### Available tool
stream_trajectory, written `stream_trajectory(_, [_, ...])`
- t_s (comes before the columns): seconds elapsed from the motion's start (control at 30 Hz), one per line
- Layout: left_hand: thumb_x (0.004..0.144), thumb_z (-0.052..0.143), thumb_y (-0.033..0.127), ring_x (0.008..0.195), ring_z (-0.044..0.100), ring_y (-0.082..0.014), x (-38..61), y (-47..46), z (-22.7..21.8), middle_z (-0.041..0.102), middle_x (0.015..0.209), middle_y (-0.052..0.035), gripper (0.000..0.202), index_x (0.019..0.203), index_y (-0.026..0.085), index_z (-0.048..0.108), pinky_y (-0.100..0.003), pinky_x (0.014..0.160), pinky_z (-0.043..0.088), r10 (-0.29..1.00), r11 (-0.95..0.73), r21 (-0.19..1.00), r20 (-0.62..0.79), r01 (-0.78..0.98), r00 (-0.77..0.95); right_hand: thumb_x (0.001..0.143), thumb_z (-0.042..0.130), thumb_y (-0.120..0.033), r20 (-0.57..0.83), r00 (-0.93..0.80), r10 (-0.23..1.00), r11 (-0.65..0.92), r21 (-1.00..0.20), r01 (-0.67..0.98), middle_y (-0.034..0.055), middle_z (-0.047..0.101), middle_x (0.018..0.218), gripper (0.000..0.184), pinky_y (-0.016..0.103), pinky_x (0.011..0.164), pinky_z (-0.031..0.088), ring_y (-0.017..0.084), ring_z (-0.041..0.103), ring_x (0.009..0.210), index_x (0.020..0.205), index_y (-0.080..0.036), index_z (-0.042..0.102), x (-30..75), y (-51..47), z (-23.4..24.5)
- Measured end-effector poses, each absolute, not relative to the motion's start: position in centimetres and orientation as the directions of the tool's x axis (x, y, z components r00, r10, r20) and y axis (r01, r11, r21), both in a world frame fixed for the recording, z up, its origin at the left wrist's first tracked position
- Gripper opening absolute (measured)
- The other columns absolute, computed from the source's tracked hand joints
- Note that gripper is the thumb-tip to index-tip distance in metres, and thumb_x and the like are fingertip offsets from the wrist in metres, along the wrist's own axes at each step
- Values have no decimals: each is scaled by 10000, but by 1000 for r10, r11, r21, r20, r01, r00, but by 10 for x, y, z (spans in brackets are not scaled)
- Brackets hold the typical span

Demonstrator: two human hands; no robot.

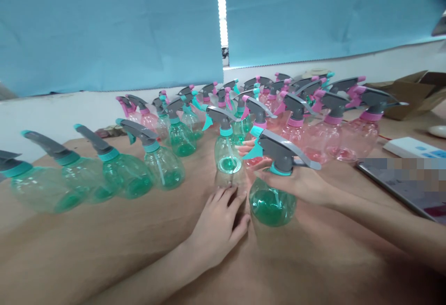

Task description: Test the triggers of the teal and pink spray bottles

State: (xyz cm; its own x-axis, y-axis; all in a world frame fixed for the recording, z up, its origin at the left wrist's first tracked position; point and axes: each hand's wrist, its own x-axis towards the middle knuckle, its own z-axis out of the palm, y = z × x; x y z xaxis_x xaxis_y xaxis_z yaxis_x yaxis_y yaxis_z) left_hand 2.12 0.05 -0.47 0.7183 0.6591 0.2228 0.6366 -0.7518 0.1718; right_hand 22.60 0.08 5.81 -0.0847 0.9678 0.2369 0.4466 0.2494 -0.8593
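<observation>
My right hand is wrapped round the neck of a green spray bottle with a grey and turquoise trigger head; part of the hand is hidden behind the bottle. Its fingertips show to the left, near a second green spray bottle standing just behind. On the brown table surface, my left hand lies with its fingers stretched out and apart, holding nothing. Its fingertips point toward the base of that second bottle.
Several green spray bottles stand in a row at the left. Behind, pink spray bottles crowd together with some green ones. At the right are a phone-like flat device, a white power strip and an opened cardboard box.
</observation>
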Motion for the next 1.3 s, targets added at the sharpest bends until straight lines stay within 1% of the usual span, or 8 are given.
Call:
stream_trajectory(0.2, [917, 518, 292, 1225, 473, -323, 21, 1, -5, 530, 1330, -150, 385, 1280, 163, 514, -519, 983, 413, 659, -751, 168, 229, 638, 716, 701, 595, -204, 288, -107, 952, 305, -852, 425, -23, 703, 815, 118, 350, 718, 566, 212, 678, 808, 794, -259, 640, 227, 0, 59])
stream_trajectory(0.33, [921, 509, 290, 1230, 471, -318, 21, 1, -5, 535, 1322, -147, 377, 1276, 165, 513, -511, 981, 418, 657, -753, 175, 235, 634, 716, 710, 596, -219, 308, -106, 946, 323, -843, 430, -19, 700, 799, 103, 353, 707, 567, 209, 678, 789, 788, -262, 649, 226, 0, 60])
stream_trajectory(0.53, [919, 514, 287, 1229, 470, -323, 21, 1, -6, 532, 1324, -151, 391, 1288, 159, 508, -516, 983, 417, 659, -752, 170, 235, 637, 715, 720, 567, -297, 289, -54, 956, 277, -824, 494, -11, 679, 772, 79, 375, 672, 563, 215, 660, 756, 768, -260, 618, 221, -2, 65])
stream_trajectory(0.63, [916, 524, 283, 1235, 462, -322, 21, 1, -5, 527, 1327, -158, 391, 1282, 145, 513, -514, 995, 407, 660, -751, 169, 224, 639, 717, 724, 557, -320, 302, -52, 952, 285, -811, 511, -5, 676, 790, 85, 405, 711, 557, 224, 657, 774, 753, -252, 600, 221, -1, 65])
stream_trajectory(0.8, [920, 521, 286, 1236, 459, -319, 21, 0, -5, 528, 1328, -148, 395, 1292, 157, 505, -516, 995, 407, 660, -751, 171, 222, 638, 718, 764, 587, -349, 233, -41, 972, 215, -793, 570, 4, 715, 869, 110, 493, 791, 535, 267, 672, 852, 817, -278, 651, 227, 1, 57])
stream_trajectory(1.0, [920, 535, 278, 1236, 454, -324, 21, 1, -5, 521, 1330, -162, 406, 1296, 126, 510, -511, 1001, 404, 661, -750, 164, 208, 641, 721, 770, 598, -290, 254, -80, 964, 256, -800, 543, -3, 717, 892, 78, 505, 876, 518, 270, 670, 930, 806, -287, 668, 229, 3, 55])
stream_trajectory(1.17, [921, 534, 278, 1241, 448, -319, 21, 0, -5, 516, 1335, -160, 403, 1293, 126, 511, -508, 1006, 399, 657, -754, 162, 213, 637, 723, 788, 599, -304, 237, -43, 971, 217, -784, 582, 13, 727, 897, 92, 515, 802, 549, 288, 682, 895, 831, -289, 679, 231, 4, 50])
stream_trajectory(1.3, [918, 540, 272, 1237, 451, -317, 22, 0, -4, 523, 1324, -161, 393, 1281, 123, 523, -499, 1006, 401, 660, -751, 162, 207, 640, 722, 786, 596, -295, 270, -63, 961, 257, -780, 571, 8, 730, 847, 81, 464, 728, 572, 262, 690, 815, 808, -286, 674, 232, 4, 48])
